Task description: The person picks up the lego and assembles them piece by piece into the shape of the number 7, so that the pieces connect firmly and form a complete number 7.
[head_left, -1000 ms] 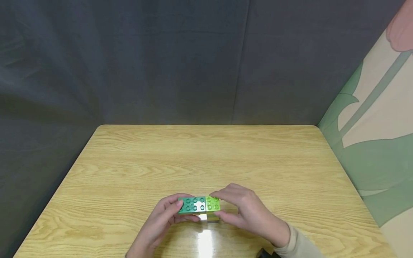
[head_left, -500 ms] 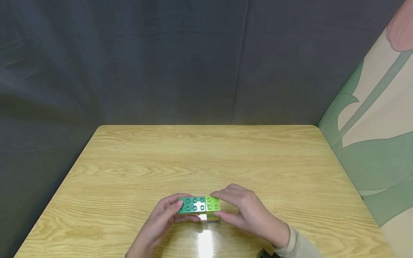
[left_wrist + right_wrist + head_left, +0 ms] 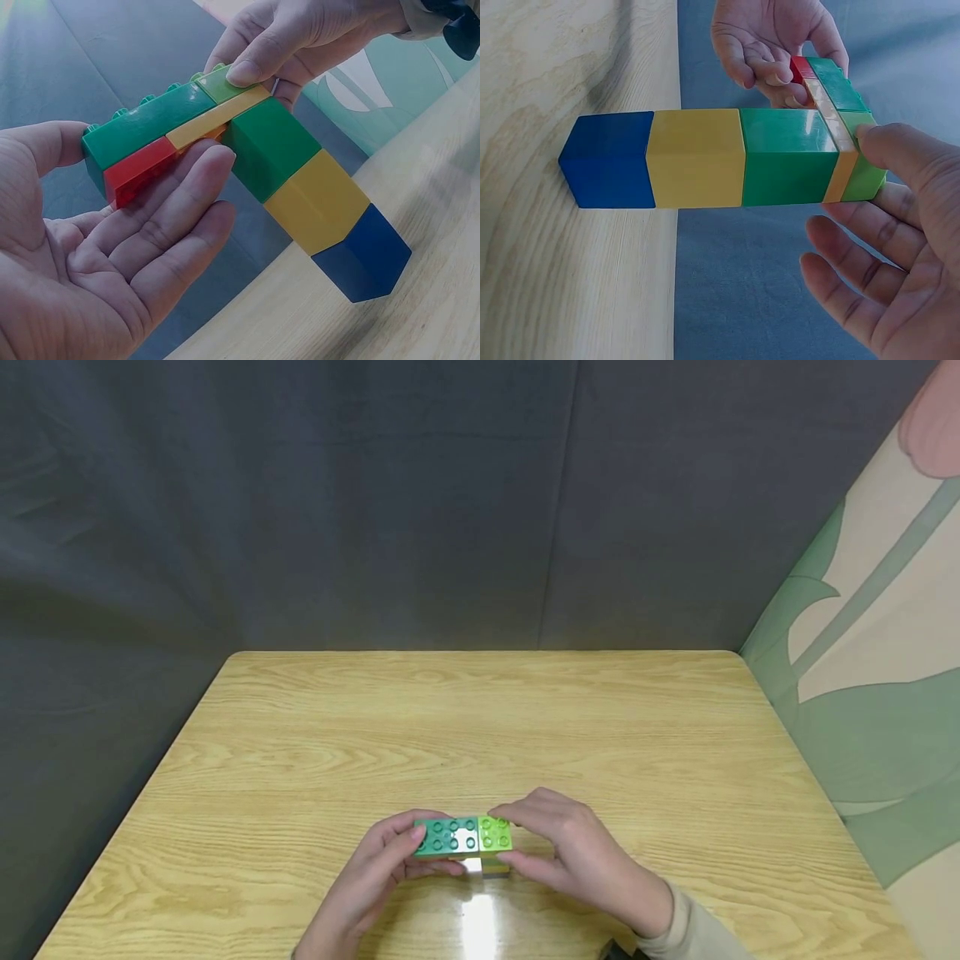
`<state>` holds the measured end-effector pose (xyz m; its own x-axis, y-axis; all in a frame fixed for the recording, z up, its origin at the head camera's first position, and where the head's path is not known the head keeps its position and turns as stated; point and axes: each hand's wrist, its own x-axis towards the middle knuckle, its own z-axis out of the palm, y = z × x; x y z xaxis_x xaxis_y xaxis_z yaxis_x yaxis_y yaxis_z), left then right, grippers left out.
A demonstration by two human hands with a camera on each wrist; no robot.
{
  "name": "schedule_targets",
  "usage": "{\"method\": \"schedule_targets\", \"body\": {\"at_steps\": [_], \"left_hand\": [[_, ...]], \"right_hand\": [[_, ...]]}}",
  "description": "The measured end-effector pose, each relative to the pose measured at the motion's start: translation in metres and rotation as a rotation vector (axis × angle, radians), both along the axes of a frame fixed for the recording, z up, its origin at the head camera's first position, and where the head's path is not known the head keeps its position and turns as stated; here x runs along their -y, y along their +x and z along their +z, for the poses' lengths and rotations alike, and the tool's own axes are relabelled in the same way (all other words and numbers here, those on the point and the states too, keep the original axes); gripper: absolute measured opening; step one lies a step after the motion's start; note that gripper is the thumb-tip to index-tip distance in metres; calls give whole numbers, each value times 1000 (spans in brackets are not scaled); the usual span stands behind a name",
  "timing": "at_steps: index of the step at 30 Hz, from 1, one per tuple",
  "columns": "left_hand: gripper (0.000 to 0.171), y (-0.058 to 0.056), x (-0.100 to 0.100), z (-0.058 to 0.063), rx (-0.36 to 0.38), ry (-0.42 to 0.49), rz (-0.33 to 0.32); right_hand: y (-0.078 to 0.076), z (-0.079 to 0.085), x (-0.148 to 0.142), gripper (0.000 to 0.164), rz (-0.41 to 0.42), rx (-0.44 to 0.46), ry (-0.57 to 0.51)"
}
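Observation:
A structure of toy building bricks stands between both hands near the table's front. Its upright column runs from a blue block [image 3: 364, 255] at the bottom through a yellow block [image 3: 319, 202] to a green block [image 3: 274, 146]. On that lies a thin yellow plate [image 3: 832, 112] reaching left. A lime brick [image 3: 495, 835] and a longer dark green brick [image 3: 450, 837] sit side by side on top, with a red plate [image 3: 139, 172] under the dark green end. My left hand [image 3: 371, 864] holds that end, some fingers underneath. Thumb and forefinger of my right hand [image 3: 573, 847] pinch the lime brick.
The wooden table [image 3: 480, 718] stretches beyond the hands, with a bright reflection in front of the bricks. A dark curtain [image 3: 405, 510] hangs behind it. Patterned fabric [image 3: 885, 735] borders the right side.

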<state>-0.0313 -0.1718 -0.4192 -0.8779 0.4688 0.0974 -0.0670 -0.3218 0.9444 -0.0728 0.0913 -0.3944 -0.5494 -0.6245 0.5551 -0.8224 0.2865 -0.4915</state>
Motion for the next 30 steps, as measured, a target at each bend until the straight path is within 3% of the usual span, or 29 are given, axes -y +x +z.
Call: {"method": "schedule_targets", "body": {"at_steps": [5,14,30], "left_hand": [[37,0,0,-1,-31,25,-5],[36,0,1,-2,-22,21,-9],[35,1,1,-2,10,9,-12]], "right_hand": [[1,0,0,39,-2,0,-4],[1,-1,0,40,0,-6,2],[4,-5,1,42,19,107,-34]]}}
